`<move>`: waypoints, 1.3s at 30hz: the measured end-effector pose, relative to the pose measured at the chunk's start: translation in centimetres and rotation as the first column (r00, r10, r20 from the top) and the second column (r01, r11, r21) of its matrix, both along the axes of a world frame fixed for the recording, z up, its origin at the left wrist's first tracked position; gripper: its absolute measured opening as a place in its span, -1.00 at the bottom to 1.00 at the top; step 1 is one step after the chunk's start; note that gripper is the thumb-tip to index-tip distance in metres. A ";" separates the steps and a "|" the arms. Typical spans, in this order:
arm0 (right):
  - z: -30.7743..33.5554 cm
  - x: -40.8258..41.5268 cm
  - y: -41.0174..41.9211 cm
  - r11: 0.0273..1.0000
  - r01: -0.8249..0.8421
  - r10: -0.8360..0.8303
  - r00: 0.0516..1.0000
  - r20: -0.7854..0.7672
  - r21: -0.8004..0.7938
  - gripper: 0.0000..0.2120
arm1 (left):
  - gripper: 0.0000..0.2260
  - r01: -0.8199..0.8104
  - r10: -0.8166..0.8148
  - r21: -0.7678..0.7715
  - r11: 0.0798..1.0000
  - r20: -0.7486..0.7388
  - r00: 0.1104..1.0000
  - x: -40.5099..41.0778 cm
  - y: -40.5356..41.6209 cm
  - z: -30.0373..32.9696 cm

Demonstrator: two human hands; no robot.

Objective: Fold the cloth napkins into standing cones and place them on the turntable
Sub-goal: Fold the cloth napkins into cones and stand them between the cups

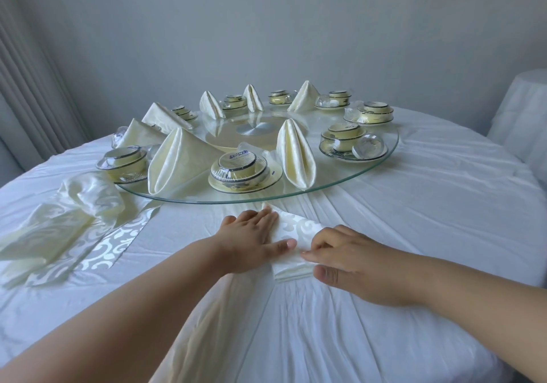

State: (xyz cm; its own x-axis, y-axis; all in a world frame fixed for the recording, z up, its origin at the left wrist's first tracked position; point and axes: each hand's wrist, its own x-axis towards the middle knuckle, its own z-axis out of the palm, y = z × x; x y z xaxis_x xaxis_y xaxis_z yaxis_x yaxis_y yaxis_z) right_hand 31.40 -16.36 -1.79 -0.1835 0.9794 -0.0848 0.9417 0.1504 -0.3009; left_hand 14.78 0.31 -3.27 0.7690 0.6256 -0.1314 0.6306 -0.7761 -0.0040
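While our left hand [251, 234] is pressing flat, fingers spread, on the folded damask napkin [291, 245] lying on the wrinkled tablecloth [414, 205], our right hand [352, 261] is pinching its satiny edge just before the glass turntable [340, 186].

Left hand [251, 237] and right hand [346, 260] cover much of the napkin [297, 230] so its fold state is unreadable, loose napkins [59, 228] cut off at left edge, wrapped bowl set [236, 165] label too blurred to read.

Turntable [296, 197] rim just beyond hands [254, 236]
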 end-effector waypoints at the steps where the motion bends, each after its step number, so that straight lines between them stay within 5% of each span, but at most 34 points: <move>1: -0.3 0.3 0.0 1.000 0.013 -0.013 1.000 -0.025 0.013 -0.04 | -0.14 -0.001 0.001 0.012 1.000 0.027 1.000 0.0 0.2 0.0; 5: -0.3 0.4 0.1 1.000 0.013 -0.013 0.999 -0.038 0.009 -0.04 | -0.09 0.000 -0.009 0.068 0.998 0.130 0.991 0.2 0.2 -0.5; 12: 0.4 -0.7 2.2 0.981 0.014 -0.015 1.000 0.004 0.192 -0.56 | -0.16 0.007 -0.022 0.078 0.997 0.198 0.980 0.2 0.9 -1.1; 18: -1.4 -0.3 3.4 0.962 0.040 0.004 0.987 -0.161 0.272 -0.75 | -0.21 0.017 -0.034 0.077 0.997 0.227 0.973 -0.2 0.7 -0.8; 22: -2.3 -0.5 3.7 0.904 0.028 0.021 0.994 -0.108 0.426 -0.80 | -0.38 0.224 -0.290 0.190 0.956 0.501 0.816 -1.2 0.2 0.6; 25: -2.4 -0.3 3.9 0.877 0.084 0.011 0.981 -0.194 0.473 -0.80 | -0.59 0.402 -0.313 -0.104 0.910 0.466 0.827 -2.6 0.1 0.9; 27: -1.9 0.1 4.1 0.881 0.212 -0.008 0.900 -0.435 0.424 -0.82 | -0.46 0.354 -0.248 -0.261 0.898 0.364 0.898 -3.3 0.3 0.8; 29: -1.1 0.5 4.1 0.873 0.320 -0.018 0.775 -0.632 0.367 -0.83 | -0.46 0.311 -0.239 -0.131 0.942 0.390 0.889 -2.9 0.5 0.4; 31: -0.4 0.6 3.8 0.858 0.395 -0.026 0.670 -0.742 0.327 -0.83 | -0.69 0.261 -0.230 0.016 0.965 0.531 0.816 -1.8 0.2 0.2; 34: 0.6 0.8 2.9 0.829 0.475 -0.040 0.576 -0.817 0.294 -0.66 | -0.78 0.156 -0.126 0.010 0.988 0.638 0.760 -0.5 -0.2 0.8; 39: 2.4 1.2 1.1 0.794 0.439 -0.199 0.841 -0.503 0.420 -0.54 | -0.84 0.206 -0.060 -0.146 0.968 0.661 0.748 0.2 -0.4 3.0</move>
State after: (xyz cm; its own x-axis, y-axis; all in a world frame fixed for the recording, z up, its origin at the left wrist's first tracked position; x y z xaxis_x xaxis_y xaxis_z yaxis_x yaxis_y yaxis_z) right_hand 32.59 -15.28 0.57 0.2487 0.8633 0.4392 0.7632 0.1045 -0.6376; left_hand 15.02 -0.11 -0.31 0.7874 0.5269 0.3201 0.3145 -0.7898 0.5266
